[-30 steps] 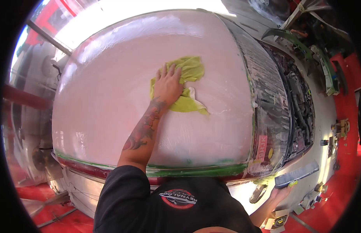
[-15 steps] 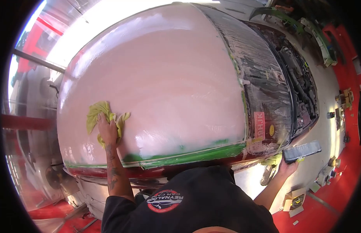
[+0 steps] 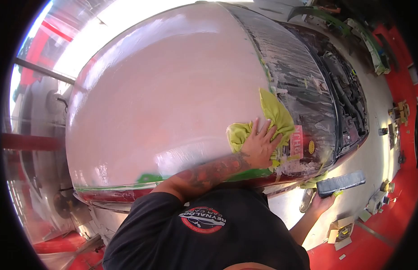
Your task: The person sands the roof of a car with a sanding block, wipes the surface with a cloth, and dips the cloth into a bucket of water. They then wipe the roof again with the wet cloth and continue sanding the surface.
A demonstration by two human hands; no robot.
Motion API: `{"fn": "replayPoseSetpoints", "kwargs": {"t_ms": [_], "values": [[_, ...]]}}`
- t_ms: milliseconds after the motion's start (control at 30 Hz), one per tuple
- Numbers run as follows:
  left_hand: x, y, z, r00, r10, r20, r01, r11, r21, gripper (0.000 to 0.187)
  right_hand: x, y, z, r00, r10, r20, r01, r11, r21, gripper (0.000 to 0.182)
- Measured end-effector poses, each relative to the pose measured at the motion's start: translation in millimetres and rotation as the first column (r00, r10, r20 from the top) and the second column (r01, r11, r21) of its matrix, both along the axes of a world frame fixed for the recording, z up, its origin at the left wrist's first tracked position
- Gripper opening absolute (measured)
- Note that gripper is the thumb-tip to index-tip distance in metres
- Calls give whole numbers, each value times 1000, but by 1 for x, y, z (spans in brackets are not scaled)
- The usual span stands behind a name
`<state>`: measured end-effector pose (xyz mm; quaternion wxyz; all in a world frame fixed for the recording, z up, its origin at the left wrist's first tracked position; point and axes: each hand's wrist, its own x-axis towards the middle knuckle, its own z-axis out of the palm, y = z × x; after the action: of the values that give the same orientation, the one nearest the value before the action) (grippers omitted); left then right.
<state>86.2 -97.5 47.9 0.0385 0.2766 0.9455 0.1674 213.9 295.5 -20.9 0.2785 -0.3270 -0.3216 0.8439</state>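
My left hand (image 3: 261,145), at the end of a tattooed arm, lies flat with spread fingers on a crumpled yellow-green cloth (image 3: 277,114). The cloth rests across the right edge of the pale pinkish, wet-looking car roof (image 3: 164,99) and the top of the streaked windshield (image 3: 303,76). Off the car's near side, my right hand (image 3: 322,204) is closed round a long dark grey block (image 3: 341,183), with a bit of yellow-green at the fingers.
Green tape or paint (image 3: 148,178) runs along the roof's near edge. The uncovered engine bay (image 3: 346,99) is at right. An open cardboard box (image 3: 341,230) stands on the floor at lower right. Plastic sheeting and a red bar (image 3: 33,141) are at left.
My left hand and the cloth have moved right across the roof to the windshield edge. My right hand and the block have shifted slightly left and down.
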Motion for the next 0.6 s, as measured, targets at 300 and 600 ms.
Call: {"fn": "replayPoseSetpoints", "kwargs": {"t_ms": [300,600], "values": [[99,-132,34,901,432,-36,-434,897,-82,81,-58,-90,3,934,329,-142,-324,944,60,58],[231,-313,2,306,925,-225,-950,281,-137,75,-55,-236,-7,789,582,-198,-564,813,141,68]]}}
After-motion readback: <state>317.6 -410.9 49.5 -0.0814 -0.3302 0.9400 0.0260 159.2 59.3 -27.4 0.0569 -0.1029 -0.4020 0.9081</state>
